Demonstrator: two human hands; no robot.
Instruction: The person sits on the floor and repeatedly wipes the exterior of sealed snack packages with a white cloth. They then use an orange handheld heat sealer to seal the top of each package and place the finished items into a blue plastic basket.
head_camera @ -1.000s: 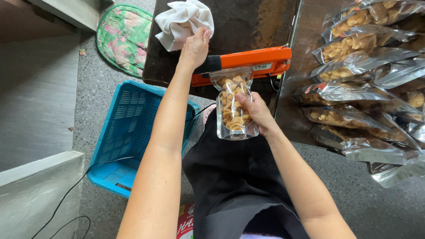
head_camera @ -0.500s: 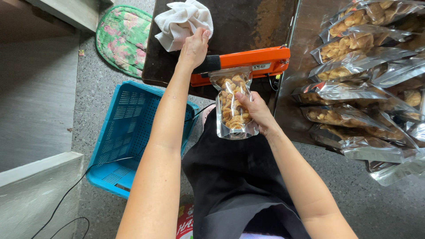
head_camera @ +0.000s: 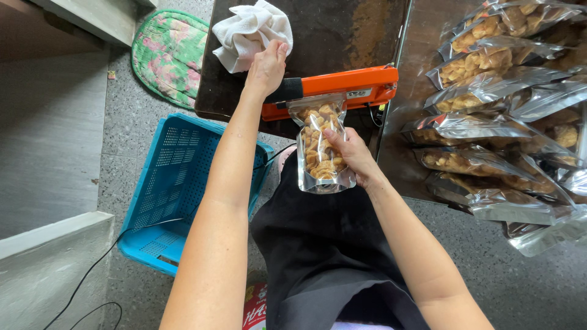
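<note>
My left hand [head_camera: 266, 68] presses down on the black handle of an orange heat sealer [head_camera: 342, 87] that lies along the near edge of a dark table [head_camera: 330, 33]. The sealer's arm is down on the top edge of a clear and silver pouch [head_camera: 319, 145] filled with pale brown snack pieces. My right hand [head_camera: 353, 154] grips that pouch from the right side and holds it hanging below the sealer, above my lap in dark clothing.
A white cloth [head_camera: 252, 30] lies on the table beside my left hand. Several filled pouches [head_camera: 489, 122] are piled on a metal tray [head_camera: 422, 55] at the right. A blue plastic crate [head_camera: 177, 183] and a green floral mat [head_camera: 170, 52] sit on the speckled floor at left, with a black cable [head_camera: 92, 269].
</note>
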